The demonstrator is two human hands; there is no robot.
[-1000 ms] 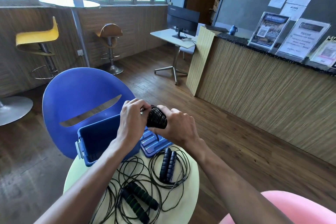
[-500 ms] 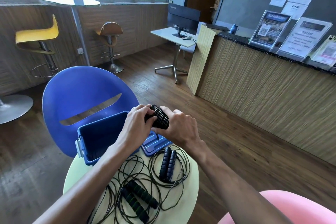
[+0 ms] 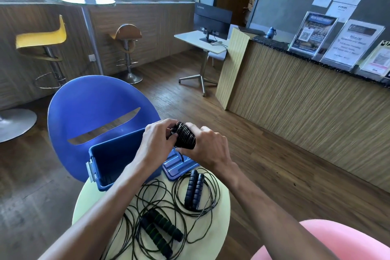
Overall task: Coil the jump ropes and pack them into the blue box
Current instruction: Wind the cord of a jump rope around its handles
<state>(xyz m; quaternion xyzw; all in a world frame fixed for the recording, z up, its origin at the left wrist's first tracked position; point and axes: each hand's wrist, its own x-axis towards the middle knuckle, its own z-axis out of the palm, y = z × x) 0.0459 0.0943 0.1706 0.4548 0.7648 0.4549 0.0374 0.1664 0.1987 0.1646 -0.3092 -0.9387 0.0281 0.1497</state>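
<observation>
- Rope bundle point(image 3: 184, 137), wound tight, gripped by left hand point(image 3: 156, 143) and right hand point(image 3: 207, 147) over blue box point(image 3: 109, 157); not yet packed.
- Two ropes loose on table point(image 3: 221, 202): blue-handled rope point(image 3: 194, 189), green-handled rope point(image 3: 158, 230). Box looks empty.

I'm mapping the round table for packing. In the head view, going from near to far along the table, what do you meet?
Green-handled rope → blue-handled rope → lid beside the blue box → the wound rope held above by left hand and right hand.
</observation>
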